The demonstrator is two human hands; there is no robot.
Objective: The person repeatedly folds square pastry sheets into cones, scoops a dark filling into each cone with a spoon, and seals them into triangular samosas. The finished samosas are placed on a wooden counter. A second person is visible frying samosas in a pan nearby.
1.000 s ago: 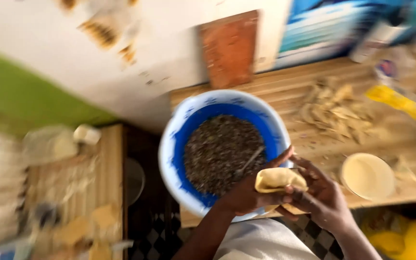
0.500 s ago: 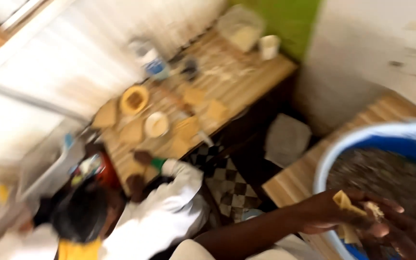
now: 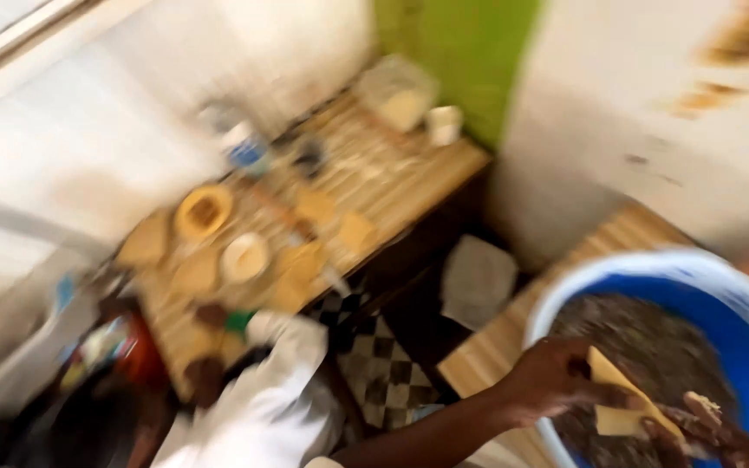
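A big blue bowl (image 3: 721, 286) with a pale rim holds a dark grainy filling (image 3: 652, 347) at the lower right. Over it my left hand (image 3: 556, 377) grips a folded pale pastry sheet (image 3: 621, 403). My right hand (image 3: 704, 433) touches the sheet's lower right end, with a bit of filling or dough at its fingertips. The picture is blurred by motion.
The bowl stands on a wooden table (image 3: 496, 338). A second wooden table (image 3: 366, 191) to the left carries round and folded pastry pieces, a small plate (image 3: 244, 257), a jar and a cup (image 3: 444, 124). A co-worker in a white sleeve (image 3: 262, 399) reaches onto it. Checkered floor (image 3: 383, 364) lies between.
The view has swung left, off the bowl toward the second table and the co-worker. Both hands stay on the pastry sheet over the bowl.
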